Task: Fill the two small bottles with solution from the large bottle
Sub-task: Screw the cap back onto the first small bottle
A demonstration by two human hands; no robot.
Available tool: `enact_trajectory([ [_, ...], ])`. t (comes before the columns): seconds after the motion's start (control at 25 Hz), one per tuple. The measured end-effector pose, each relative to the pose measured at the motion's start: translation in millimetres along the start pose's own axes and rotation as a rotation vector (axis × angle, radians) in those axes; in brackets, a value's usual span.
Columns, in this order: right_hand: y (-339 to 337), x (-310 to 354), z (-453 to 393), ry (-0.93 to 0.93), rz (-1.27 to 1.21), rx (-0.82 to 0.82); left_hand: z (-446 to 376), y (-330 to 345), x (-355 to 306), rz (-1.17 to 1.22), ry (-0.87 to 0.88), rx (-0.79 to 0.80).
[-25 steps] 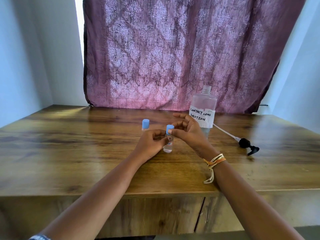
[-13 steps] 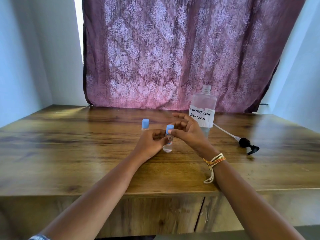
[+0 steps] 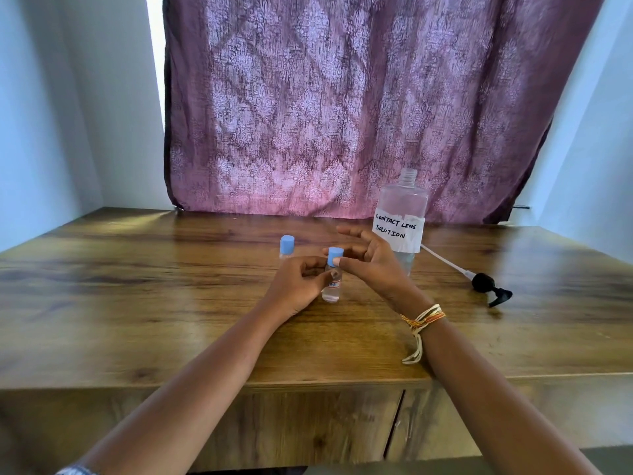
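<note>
I see my left hand [image 3: 297, 284] gripping the near small bottle [image 3: 331, 286] upright on the counter [image 3: 137, 303], my right hand [image 3: 371, 260] pinching its blue cap [image 3: 334, 257]. The second small bottle [image 3: 287, 246] stands just behind; the large bottle [image 3: 401, 219] is open, behind my right hand.

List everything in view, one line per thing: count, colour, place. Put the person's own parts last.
small bottles: 2, clear with blue caps, mid-table; the near one held, the other behind the left hand.
large bottle: 1, clear, white handwritten label, uncapped, back right.
pump head: 1, black with white tube, lying right of the large bottle.
table: 1, brown wood.
curtain: 1, purple patterned, behind the table.
thread bracelet: 1, yellow-orange, right wrist.
hands: 2; left hand grips the near bottle's body, right hand pinches its cap.
</note>
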State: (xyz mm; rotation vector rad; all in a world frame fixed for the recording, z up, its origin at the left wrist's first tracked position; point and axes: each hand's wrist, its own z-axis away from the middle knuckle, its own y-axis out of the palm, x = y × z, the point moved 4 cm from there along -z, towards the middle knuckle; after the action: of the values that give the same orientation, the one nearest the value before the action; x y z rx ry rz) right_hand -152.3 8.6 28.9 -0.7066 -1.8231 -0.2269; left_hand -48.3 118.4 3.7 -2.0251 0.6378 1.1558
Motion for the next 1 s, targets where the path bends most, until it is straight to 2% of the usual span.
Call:
enact_trajectory([
  [0.12,2.2,0.5,-1.5,-0.026,0.027,0.02,0.7,0.3,-2.0,-0.009,0.016,0.004],
  [0.48,0.8,4.3,-1.0,-0.088,0.089,-0.091,-3.2,-2.1,3.8,-0.049,-0.001,-0.039],
  [0.56,0.6,2.5,-1.3,-0.078,0.083,-0.051,-0.6,-2.8,-1.0,-0.089,0.029,-0.045],
  [0.68,5.9,-5.1,2.4,0.027,0.077,0.127,3.3,-2.9,-5.1,-0.128,0.083,-0.04],
  [0.76,10.5,-9.8,6.6,0.08,0.209,0.208,6.0,-3.0,-6.9,-0.147,0.084,-0.05],
  [0.84,12.0,-12.2,7.4,0.083,0.322,0.193,8.2,-4.0,-8.8,-0.177,0.083,-0.072],
  [1.0,8.7,-18.2,4.2,0.019,0.355,0.105,10.1,-4.7,-12.6,-0.198,0.099,-0.09],
])
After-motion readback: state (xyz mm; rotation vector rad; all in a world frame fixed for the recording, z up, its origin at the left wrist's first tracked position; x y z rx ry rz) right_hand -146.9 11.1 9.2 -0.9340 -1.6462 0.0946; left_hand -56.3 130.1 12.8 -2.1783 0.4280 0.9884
